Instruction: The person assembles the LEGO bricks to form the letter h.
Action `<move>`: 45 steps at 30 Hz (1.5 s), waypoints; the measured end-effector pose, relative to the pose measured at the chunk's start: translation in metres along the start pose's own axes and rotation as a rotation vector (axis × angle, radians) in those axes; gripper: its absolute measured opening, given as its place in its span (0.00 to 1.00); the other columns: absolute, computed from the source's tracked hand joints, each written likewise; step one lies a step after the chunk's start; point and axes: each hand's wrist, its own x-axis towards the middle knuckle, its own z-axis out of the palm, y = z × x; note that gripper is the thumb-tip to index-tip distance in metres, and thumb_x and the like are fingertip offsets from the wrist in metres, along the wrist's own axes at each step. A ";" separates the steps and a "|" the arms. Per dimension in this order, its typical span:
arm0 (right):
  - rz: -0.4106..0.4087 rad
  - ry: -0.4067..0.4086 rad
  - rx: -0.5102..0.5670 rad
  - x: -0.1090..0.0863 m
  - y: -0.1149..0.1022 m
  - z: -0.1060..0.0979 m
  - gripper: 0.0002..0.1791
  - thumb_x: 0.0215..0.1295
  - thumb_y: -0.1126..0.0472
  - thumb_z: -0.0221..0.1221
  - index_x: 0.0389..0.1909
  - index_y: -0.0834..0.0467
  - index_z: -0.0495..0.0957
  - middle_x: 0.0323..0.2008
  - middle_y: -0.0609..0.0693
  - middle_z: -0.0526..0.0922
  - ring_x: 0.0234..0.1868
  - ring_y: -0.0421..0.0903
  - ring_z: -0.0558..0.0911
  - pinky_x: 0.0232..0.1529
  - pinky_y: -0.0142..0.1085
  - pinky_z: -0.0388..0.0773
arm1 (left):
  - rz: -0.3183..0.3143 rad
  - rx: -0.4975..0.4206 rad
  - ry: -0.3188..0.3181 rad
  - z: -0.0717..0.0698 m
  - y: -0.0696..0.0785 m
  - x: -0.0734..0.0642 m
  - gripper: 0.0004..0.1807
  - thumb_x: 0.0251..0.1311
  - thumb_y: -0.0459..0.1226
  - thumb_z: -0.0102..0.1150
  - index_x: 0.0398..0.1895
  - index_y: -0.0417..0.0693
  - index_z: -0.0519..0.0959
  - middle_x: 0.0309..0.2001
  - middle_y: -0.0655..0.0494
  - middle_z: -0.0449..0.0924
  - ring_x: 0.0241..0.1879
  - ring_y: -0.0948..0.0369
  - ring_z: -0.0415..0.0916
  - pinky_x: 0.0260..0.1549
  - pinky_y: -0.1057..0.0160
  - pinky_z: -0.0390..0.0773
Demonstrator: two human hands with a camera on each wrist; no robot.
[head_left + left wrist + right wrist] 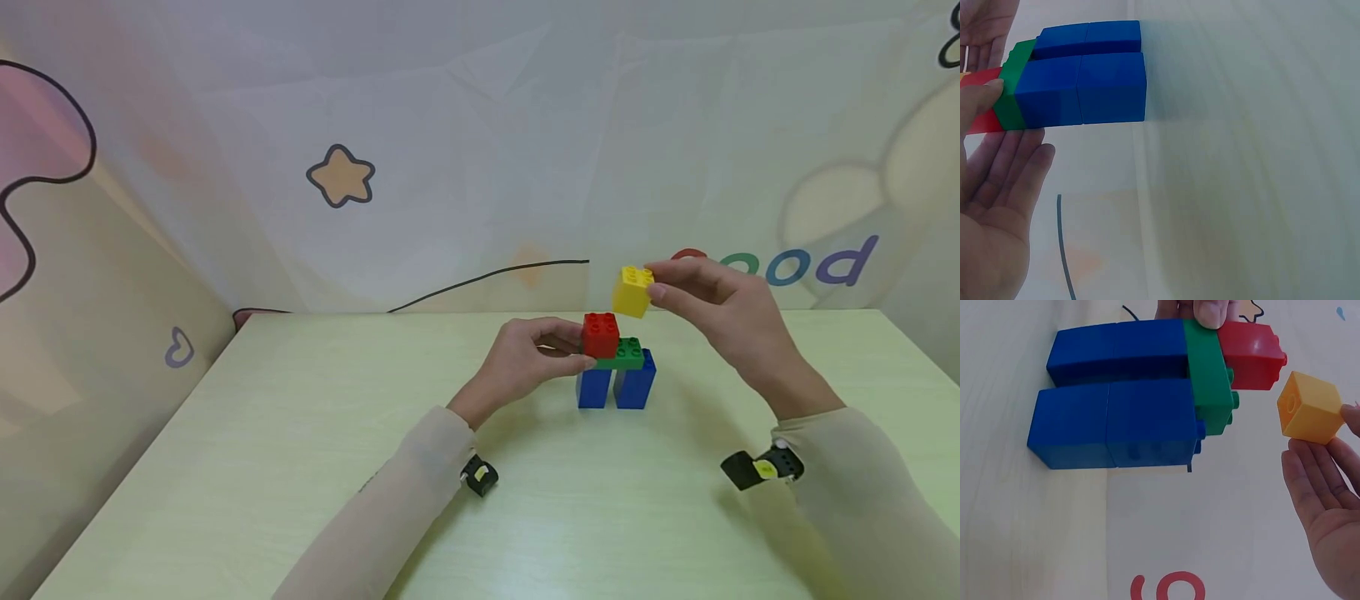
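Observation:
A small structure of toy building bricks stands on the table: two blue brick columns (633,383) bridged by a green brick (628,353), with a red brick (600,335) on the green one's left part. Each column shows two stacked blue bricks (1079,425) in the right wrist view. My left hand (528,354) grips the structure from the left, thumb at the seam between red and green. Above and right of the red brick, my right hand (731,312) pinches a yellow brick (632,292) between thumb and fingers, studs up. Its hollow underside shows in the right wrist view.
The pale wooden table (300,467) runs back to a printed backdrop (465,167) with a star and coloured letters. A black strap device (480,475) sits at the left wrist, and another wrist device (765,467) at the right.

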 end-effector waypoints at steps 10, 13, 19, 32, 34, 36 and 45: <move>-0.066 -0.030 0.055 -0.004 -0.009 0.009 0.22 0.79 0.53 0.63 0.68 0.56 0.80 0.53 0.43 0.86 0.53 0.38 0.84 0.51 0.23 0.79 | -0.004 0.006 0.002 0.000 0.000 -0.001 0.19 0.65 0.34 0.75 0.58 0.42 0.85 0.47 0.56 0.90 0.46 0.63 0.86 0.49 0.67 0.84; -0.086 -0.042 0.061 -0.004 -0.012 0.012 0.21 0.78 0.54 0.63 0.67 0.56 0.81 0.53 0.43 0.87 0.53 0.38 0.84 0.51 0.24 0.80 | -0.006 0.016 0.004 0.000 0.001 0.000 0.19 0.65 0.35 0.75 0.58 0.42 0.86 0.48 0.55 0.90 0.46 0.63 0.86 0.49 0.67 0.84; -0.090 -0.048 0.043 -0.006 -0.016 0.017 0.22 0.78 0.53 0.63 0.68 0.54 0.80 0.55 0.49 0.87 0.53 0.36 0.84 0.51 0.24 0.80 | -0.005 0.023 0.000 0.000 0.001 -0.001 0.19 0.65 0.35 0.75 0.58 0.42 0.85 0.48 0.55 0.89 0.46 0.62 0.86 0.49 0.67 0.84; -0.083 -0.044 0.003 -0.008 -0.018 0.021 0.24 0.78 0.47 0.63 0.69 0.53 0.80 0.59 0.51 0.86 0.55 0.41 0.85 0.54 0.25 0.79 | -0.003 0.032 0.000 0.000 0.002 -0.001 0.19 0.65 0.35 0.75 0.58 0.42 0.85 0.48 0.55 0.89 0.47 0.63 0.86 0.50 0.67 0.84; -0.082 -0.045 0.000 -0.008 -0.018 0.021 0.25 0.78 0.47 0.63 0.69 0.53 0.80 0.59 0.51 0.86 0.55 0.42 0.85 0.54 0.25 0.79 | 0.000 0.030 -0.002 0.000 0.001 -0.001 0.19 0.65 0.35 0.75 0.58 0.42 0.85 0.48 0.56 0.89 0.47 0.63 0.86 0.50 0.68 0.84; -0.081 -0.048 -0.002 -0.009 -0.018 0.021 0.25 0.78 0.47 0.63 0.69 0.53 0.80 0.59 0.51 0.86 0.55 0.43 0.85 0.54 0.25 0.79 | 0.005 0.031 -0.003 -0.001 0.001 -0.001 0.19 0.65 0.35 0.75 0.58 0.42 0.85 0.48 0.55 0.89 0.46 0.63 0.86 0.50 0.68 0.84; -0.071 -0.067 0.010 -0.008 -0.018 0.022 0.25 0.78 0.47 0.63 0.70 0.52 0.79 0.60 0.50 0.85 0.56 0.42 0.85 0.54 0.26 0.80 | -0.006 0.029 0.008 -0.001 0.000 -0.001 0.19 0.65 0.35 0.75 0.57 0.42 0.86 0.46 0.58 0.89 0.46 0.64 0.85 0.49 0.68 0.84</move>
